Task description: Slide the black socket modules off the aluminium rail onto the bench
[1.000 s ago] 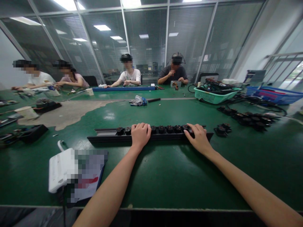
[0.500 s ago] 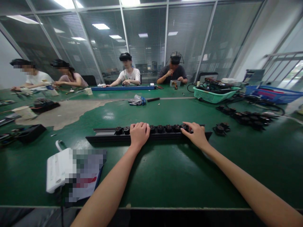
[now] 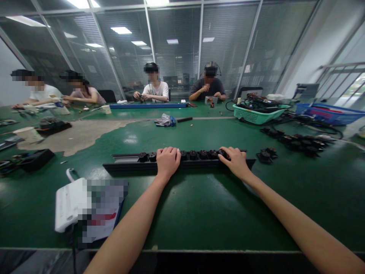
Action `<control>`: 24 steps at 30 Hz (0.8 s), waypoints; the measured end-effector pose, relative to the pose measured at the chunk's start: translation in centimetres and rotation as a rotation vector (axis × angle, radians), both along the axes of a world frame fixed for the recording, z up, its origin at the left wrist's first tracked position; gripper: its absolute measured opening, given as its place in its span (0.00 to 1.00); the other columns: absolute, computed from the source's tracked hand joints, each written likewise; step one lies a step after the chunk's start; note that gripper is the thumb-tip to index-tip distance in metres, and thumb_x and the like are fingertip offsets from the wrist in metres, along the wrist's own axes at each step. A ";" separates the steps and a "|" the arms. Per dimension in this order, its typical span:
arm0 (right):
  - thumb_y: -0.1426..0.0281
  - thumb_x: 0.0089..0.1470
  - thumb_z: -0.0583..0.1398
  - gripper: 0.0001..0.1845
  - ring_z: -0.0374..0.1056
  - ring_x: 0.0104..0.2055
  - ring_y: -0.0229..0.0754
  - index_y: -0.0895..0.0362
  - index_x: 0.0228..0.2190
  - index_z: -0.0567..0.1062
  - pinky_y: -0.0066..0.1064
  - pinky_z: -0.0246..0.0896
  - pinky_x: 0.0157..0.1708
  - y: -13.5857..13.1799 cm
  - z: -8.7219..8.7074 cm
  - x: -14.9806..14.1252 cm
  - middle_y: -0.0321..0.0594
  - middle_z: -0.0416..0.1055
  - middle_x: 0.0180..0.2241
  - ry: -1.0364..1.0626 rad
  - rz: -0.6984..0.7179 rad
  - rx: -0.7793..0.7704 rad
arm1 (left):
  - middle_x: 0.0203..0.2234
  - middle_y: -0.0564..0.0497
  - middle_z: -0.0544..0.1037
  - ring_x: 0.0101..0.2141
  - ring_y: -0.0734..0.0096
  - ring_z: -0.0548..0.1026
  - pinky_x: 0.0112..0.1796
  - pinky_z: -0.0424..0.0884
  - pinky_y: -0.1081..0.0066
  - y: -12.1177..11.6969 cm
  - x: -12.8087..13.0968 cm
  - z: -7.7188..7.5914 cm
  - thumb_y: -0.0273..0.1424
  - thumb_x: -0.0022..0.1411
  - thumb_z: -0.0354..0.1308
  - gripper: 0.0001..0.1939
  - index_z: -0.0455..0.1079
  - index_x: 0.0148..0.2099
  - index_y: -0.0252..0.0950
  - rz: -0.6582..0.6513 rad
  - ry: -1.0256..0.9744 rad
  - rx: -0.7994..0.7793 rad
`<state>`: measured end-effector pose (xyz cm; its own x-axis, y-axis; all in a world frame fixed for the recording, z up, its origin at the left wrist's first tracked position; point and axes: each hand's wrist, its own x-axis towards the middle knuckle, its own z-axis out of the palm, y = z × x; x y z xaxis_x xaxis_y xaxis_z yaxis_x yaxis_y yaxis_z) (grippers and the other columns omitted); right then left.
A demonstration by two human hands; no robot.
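Observation:
A long black metal channel [image 3: 134, 168], like a power-strip housing, lies crosswise on the table before me. Several round black modules [image 3: 203, 154], which look like sockets, sit in a row inside it; its left end shows bare metal. My left hand [image 3: 168, 161] is closed over the channel left of its middle, fingers over the far side and covering part of the row. Toward the right end, my right hand [image 3: 235, 161] has thumb and fingers around a module [image 3: 224, 153], mostly hidden by the fingers.
Loose black modules [image 3: 302, 144] lie right of the channel, near a green basket [image 3: 258, 115] of cables and a blue basket [image 3: 327, 114]. A white power strip [image 3: 70, 205] and a booklet [image 3: 105, 213] lie front left. Gloves [image 3: 165, 120] lie beyond. Co-workers sit across the table.
My right fingers have curled down closer onto the module at the right end. My left hand stays put. Across the table, a co-worker has drawn an outstretched hand in.

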<state>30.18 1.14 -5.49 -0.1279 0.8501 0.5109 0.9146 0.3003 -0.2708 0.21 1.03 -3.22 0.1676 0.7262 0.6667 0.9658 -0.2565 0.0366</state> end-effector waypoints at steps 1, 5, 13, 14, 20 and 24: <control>0.55 0.63 0.51 0.21 0.64 0.43 0.51 0.51 0.50 0.74 0.40 0.48 0.40 0.0 0.0 0.0 0.44 0.75 0.41 -0.007 -0.006 0.001 | 0.34 0.46 0.80 0.38 0.59 0.75 0.43 0.59 0.58 0.0 0.0 0.0 0.35 0.73 0.43 0.19 0.73 0.35 0.38 0.002 0.001 -0.002; 0.56 0.63 0.51 0.22 0.63 0.44 0.52 0.51 0.50 0.74 0.41 0.49 0.41 0.0 -0.2 0.0 0.45 0.75 0.43 0.001 -0.031 0.010 | 0.34 0.46 0.80 0.38 0.59 0.75 0.43 0.59 0.58 0.0 0.0 0.0 0.35 0.73 0.43 0.19 0.73 0.36 0.38 0.000 -0.005 -0.006; 0.56 0.62 0.52 0.21 0.63 0.44 0.52 0.52 0.49 0.74 0.42 0.51 0.43 0.1 -0.3 0.1 0.45 0.74 0.43 0.024 -0.033 0.014 | 0.35 0.45 0.81 0.39 0.59 0.75 0.44 0.59 0.58 0.0 0.0 0.1 0.35 0.73 0.43 0.19 0.73 0.35 0.38 -0.005 -0.023 -0.027; 0.56 0.62 0.52 0.21 0.63 0.44 0.52 0.52 0.49 0.75 0.42 0.52 0.43 0.1 -0.3 0.1 0.45 0.74 0.43 0.029 -0.034 0.014 | 0.35 0.45 0.81 0.39 0.59 0.75 0.44 0.59 0.58 0.0 0.0 0.1 0.35 0.73 0.43 0.19 0.73 0.35 0.38 -0.006 -0.024 -0.026; 0.56 0.61 0.52 0.21 0.62 0.44 0.53 0.54 0.48 0.75 0.44 0.53 0.45 0.2 -0.4 0.3 0.47 0.73 0.42 0.059 -0.031 0.009 | 0.35 0.45 0.81 0.39 0.59 0.75 0.44 0.60 0.58 -0.1 0.0 0.1 0.35 0.73 0.43 0.19 0.73 0.35 0.39 -0.009 -0.030 -0.025; 0.56 0.61 0.51 0.21 0.62 0.43 0.53 0.53 0.47 0.75 0.44 0.54 0.45 0.2 -0.3 0.4 0.47 0.73 0.41 0.076 -0.014 0.018 | 0.34 0.45 0.81 0.39 0.59 0.75 0.44 0.60 0.57 0.0 0.0 0.1 0.35 0.73 0.43 0.19 0.74 0.35 0.39 -0.011 -0.029 -0.021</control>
